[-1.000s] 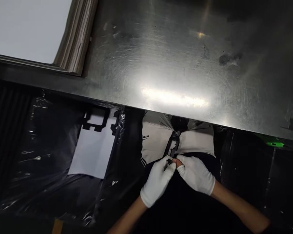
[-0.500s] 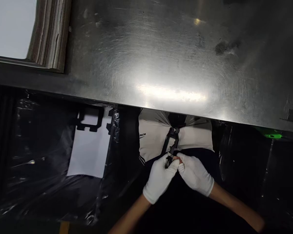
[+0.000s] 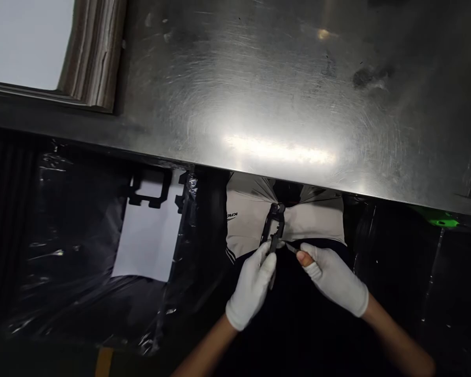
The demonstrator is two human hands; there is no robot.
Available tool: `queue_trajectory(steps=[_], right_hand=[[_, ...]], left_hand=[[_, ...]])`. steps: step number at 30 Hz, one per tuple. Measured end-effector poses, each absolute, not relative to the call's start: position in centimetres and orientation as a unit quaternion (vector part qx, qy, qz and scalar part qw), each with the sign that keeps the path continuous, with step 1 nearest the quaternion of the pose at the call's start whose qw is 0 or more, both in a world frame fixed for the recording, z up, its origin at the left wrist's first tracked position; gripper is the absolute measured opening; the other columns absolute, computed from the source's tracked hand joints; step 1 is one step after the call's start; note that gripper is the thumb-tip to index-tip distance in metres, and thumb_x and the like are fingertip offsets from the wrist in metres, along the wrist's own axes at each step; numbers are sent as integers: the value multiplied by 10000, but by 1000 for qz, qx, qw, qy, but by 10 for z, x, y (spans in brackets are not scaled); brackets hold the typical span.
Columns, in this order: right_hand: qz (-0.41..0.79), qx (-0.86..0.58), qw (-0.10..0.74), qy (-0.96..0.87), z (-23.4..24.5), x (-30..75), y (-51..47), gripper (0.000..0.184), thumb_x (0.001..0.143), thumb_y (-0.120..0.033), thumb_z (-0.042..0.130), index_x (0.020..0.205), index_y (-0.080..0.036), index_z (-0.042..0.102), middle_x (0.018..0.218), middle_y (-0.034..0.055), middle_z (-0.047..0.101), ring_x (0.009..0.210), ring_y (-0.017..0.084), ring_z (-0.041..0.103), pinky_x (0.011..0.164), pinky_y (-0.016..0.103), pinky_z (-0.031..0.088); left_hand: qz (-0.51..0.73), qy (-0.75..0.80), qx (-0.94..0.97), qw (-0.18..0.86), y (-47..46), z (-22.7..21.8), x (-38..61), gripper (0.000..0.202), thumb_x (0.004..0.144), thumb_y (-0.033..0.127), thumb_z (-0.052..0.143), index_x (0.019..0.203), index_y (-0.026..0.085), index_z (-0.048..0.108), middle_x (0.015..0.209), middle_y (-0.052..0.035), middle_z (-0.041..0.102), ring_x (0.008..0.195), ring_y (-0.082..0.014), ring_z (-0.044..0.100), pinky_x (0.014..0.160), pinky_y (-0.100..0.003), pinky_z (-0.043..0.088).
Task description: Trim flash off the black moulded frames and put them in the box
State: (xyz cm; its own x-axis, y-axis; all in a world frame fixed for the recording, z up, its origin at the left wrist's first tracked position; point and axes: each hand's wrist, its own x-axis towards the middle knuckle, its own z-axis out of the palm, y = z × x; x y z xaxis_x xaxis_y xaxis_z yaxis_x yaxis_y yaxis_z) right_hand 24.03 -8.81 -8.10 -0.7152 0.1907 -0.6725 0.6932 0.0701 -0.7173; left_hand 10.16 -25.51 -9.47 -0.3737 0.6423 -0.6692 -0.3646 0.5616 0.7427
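Observation:
My left hand [image 3: 253, 285], in a white glove, is closed round the lower end of a slim black plastic part [image 3: 272, 228] that sticks up in front of my white shirt, just below the table's edge. My right hand [image 3: 335, 280], also gloved with a bare fingertip showing, is closed in a pinch on a thin small tool or sliver [image 3: 291, 248] that points at the part from the right. The two hands sit a little apart, low in the view above my dark lap.
A scratched steel table [image 3: 282, 104] fills the upper half. A stack of white sheets [image 3: 31, 44] lies at its far left. Below the edge on the left, black plastic film [image 3: 63, 246] holds a white sheet [image 3: 149, 241] and more black parts [image 3: 151, 191]. A green item [image 3: 439, 221] shows at right.
My hands were pressed together at the part's lower end. Now my right hand has drawn away to the right, and the left hand still grips the part.

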Motion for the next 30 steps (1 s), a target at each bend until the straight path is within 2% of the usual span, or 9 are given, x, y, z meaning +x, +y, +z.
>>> queue_trajectory(steps=[2,4,7,10,14,20,24,30], right_hand=[[-642,323,207,664,-77,250,-80,584,1127,-725,338,851,-231,484,764,-14,503,679,149,478,677,290,426],[-657,326,214,646,-75,256,-79,571,1129,-723,354,868,-232,487,780,-19,495,695,146,474,681,281,436],[-613,302,246,688,-75,258,-89,596,1135,-736,282,899,-233,498,781,-16,545,678,147,512,671,285,423],[-506,281,292,761,-76,253,-102,663,1137,-738,153,959,-232,544,776,1,624,637,157,551,639,294,375],[-424,264,341,796,-76,246,-109,659,1166,-657,120,1027,-230,603,773,15,667,626,163,596,606,278,347],[-376,259,375,807,-68,239,-107,556,1199,-546,216,1070,-225,652,813,26,702,624,149,634,577,255,336],[-365,252,398,803,-64,233,-106,502,1202,-526,277,1091,-228,666,826,26,726,648,157,653,583,262,341],[-387,275,388,790,-69,234,-112,475,1203,-513,307,1071,-227,662,781,15,705,655,157,654,604,266,338]], left_hand=[[425,686,131,577,-255,-90,95,419,1056,599,490,1025,205,630,638,29,579,605,-181,565,670,-330,485],[343,740,194,544,-255,-88,94,323,999,524,582,984,209,648,696,0,641,649,-203,622,675,-342,492],[201,842,322,385,-255,-90,103,320,933,510,680,957,191,696,724,-44,707,717,-270,692,761,-414,546],[130,864,407,266,-255,-93,114,329,946,501,675,911,176,712,643,-47,692,650,-288,697,747,-438,574],[104,870,445,183,-255,-92,118,281,916,449,700,875,172,713,579,-22,656,578,-271,681,664,-408,572],[101,877,449,139,-251,-89,117,261,870,435,740,801,189,690,542,-14,622,534,-255,655,601,-384,552],[102,874,460,118,-251,-89,118,253,878,420,725,790,187,679,511,2,579,509,-246,630,607,-384,555],[87,877,465,85,-252,-87,119,243,892,353,677,702,213,617,513,-4,582,479,-242,624,581,-383,519]])
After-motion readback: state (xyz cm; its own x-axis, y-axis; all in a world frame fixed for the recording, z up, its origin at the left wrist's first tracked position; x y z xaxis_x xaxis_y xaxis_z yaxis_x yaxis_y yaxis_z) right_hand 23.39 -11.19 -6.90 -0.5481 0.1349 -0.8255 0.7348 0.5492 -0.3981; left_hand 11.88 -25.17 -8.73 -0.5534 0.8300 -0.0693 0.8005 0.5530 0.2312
